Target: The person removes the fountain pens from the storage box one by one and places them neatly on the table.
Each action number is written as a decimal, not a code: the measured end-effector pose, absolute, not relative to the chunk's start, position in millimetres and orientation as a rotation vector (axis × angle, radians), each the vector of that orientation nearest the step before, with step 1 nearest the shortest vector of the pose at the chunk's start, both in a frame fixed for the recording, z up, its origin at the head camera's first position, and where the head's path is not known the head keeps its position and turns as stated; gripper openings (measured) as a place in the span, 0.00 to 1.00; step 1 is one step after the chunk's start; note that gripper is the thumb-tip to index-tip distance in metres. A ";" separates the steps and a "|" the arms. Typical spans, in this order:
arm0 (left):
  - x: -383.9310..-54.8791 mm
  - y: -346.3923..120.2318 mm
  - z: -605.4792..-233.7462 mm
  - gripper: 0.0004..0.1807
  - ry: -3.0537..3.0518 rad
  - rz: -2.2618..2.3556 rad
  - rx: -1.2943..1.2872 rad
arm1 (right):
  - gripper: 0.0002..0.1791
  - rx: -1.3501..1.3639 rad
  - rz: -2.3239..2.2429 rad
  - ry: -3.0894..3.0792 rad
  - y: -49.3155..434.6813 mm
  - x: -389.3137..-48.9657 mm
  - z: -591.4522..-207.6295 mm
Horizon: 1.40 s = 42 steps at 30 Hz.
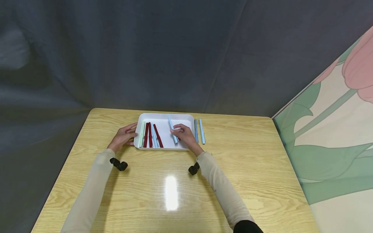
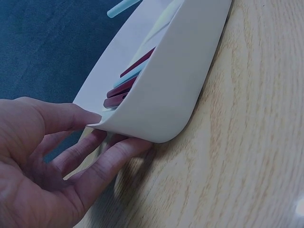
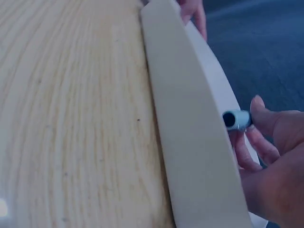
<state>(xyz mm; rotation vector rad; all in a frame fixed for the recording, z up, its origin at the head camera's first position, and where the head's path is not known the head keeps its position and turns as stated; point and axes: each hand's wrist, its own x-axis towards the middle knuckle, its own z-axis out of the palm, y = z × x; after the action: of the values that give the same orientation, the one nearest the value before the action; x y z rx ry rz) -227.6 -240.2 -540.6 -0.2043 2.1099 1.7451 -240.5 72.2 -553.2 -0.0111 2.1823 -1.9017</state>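
Observation:
A white tray [image 1: 163, 116] lies near the table's far edge. My left hand [image 1: 123, 137] grips its left end; in the left wrist view the thumb [image 2: 71, 116] lies over the rim and the fingers are on the outer side. Over the tray's right half, my right hand [image 1: 184, 133] pinches a light blue pen [image 1: 171, 123] between thumb and fingers. The pen's round dark end [image 3: 229, 119] faces the right wrist camera. In the left half lie a pale green pen [image 1: 141, 134], dark red pens [image 1: 150, 134] and a light blue pen [image 1: 154, 136], roughly side by side.
Just right of the tray, a darker blue pen [image 1: 196, 131] and a light blue pen [image 1: 202, 132] lie on the wooden table [image 1: 233, 174]. A dark curtain [image 1: 175, 58] hangs behind the table, and a flower-patterned panel [image 1: 326, 129] stands at the right.

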 end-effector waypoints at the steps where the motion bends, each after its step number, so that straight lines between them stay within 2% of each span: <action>1: -227.5 -240.4 -540.8 0.38 2.110 1.746 -0.204 | 0.17 0.002 -1.908 2.181 73.3 -241.6 -553.5; 13: -229.8 -241.0 -542.9 0.38 2.104 1.743 -0.204 | 0.14 0.149 -2.035 1.821 89.9 -243.1 -541.5; 18: -229.4 -240.7 -542.9 0.38 2.104 1.742 -0.203 | 0.16 0.081 -2.074 1.786 96.5 -242.2 -541.3; 25: -228.8 -240.7 -543.1 0.38 2.116 1.741 -0.202 | 0.27 0.083 -1.994 1.941 97.3 -244.4 -533.8; 33: -231.6 -240.9 -543.3 0.38 2.123 1.749 -0.194 | 0.29 0.033 -1.955 2.092 111.5 -248.5 -520.6; 42: -230.7 -242.7 -545.5 0.38 2.128 1.743 -0.197 | 0.33 -0.021 -1.924 2.115 127.0 -250.2 -522.7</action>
<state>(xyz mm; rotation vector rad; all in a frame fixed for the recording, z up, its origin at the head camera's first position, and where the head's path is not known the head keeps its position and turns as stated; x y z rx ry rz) -230.7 -242.7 -545.5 -0.1967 2.1278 1.7431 -250.2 127.0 -522.7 -0.0210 2.1146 -1.9238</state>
